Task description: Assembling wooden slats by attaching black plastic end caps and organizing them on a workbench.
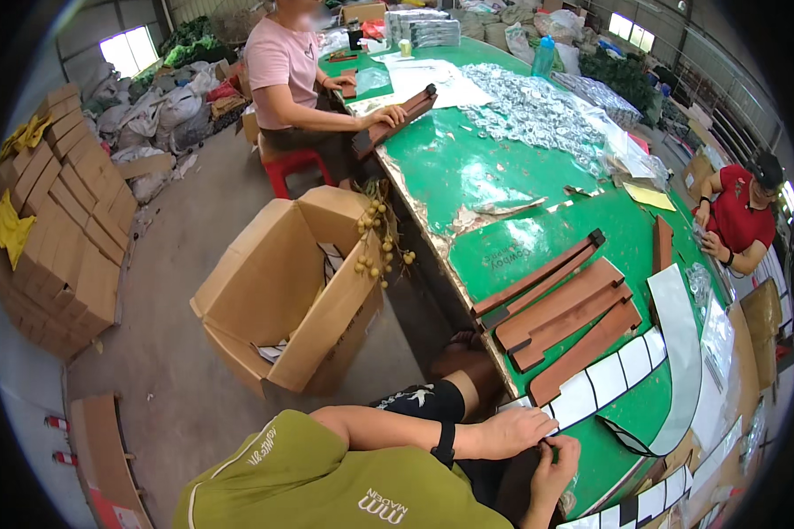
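Olive shirt [313, 476], white strip [576, 399] against hands [513, 433]

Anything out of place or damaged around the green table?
Yes. The green table has its covering torn near the left edge, baring a pale patch. Also, a bunch of small round fruit on stems is at the open carton's corner, which looks odd beside a work surface.

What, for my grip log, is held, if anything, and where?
Left hand is at the near end of the white strip, right hand beside it; any grip is unclear.
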The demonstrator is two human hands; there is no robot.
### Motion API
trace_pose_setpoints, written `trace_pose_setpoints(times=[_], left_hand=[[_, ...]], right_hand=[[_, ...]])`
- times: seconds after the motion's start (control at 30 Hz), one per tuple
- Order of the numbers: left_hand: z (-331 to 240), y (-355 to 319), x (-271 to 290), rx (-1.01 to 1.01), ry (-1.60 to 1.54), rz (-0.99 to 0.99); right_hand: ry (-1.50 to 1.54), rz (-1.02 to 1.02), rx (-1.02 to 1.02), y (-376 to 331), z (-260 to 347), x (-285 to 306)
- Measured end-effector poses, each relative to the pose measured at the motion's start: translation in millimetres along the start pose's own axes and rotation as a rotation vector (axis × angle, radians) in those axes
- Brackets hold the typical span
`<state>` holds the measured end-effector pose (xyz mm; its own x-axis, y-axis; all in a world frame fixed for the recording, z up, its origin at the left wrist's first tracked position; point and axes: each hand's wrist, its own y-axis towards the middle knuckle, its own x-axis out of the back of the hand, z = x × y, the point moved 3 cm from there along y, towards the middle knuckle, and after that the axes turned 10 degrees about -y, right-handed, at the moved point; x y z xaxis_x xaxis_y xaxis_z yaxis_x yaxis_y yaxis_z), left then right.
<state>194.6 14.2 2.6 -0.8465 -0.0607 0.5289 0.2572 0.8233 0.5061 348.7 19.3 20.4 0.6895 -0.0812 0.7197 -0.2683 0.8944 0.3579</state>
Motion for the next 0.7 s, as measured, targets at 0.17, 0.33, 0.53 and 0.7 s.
trace_pose_setpoints(times=[0.17, 0.33, 0.53, 0.7], left_hand=[[-4.1, 2.4, -0.2, -0.02, 0.026, -0.01], [-2.8, 1.4, 9.4, 0.054, -0.147, -0.005], [-6.1, 16.0, 34.8, -0.099, -0.185, -0.103], [-5.4, 13.5, 63.9, -0.053, -0.13, -0.164]], right_hand=[[0.474, -0.103, -0.482, -7.2, -34.0, 0.7], [0.484, -0.215, -0.46, 13.8, -39.8, 27.9], [0.551, 0.01, -0.369, 20.2, -14.2, -1.7], [0.679, 0.075, -0.392, 37.8, 12.5, -7.5]])
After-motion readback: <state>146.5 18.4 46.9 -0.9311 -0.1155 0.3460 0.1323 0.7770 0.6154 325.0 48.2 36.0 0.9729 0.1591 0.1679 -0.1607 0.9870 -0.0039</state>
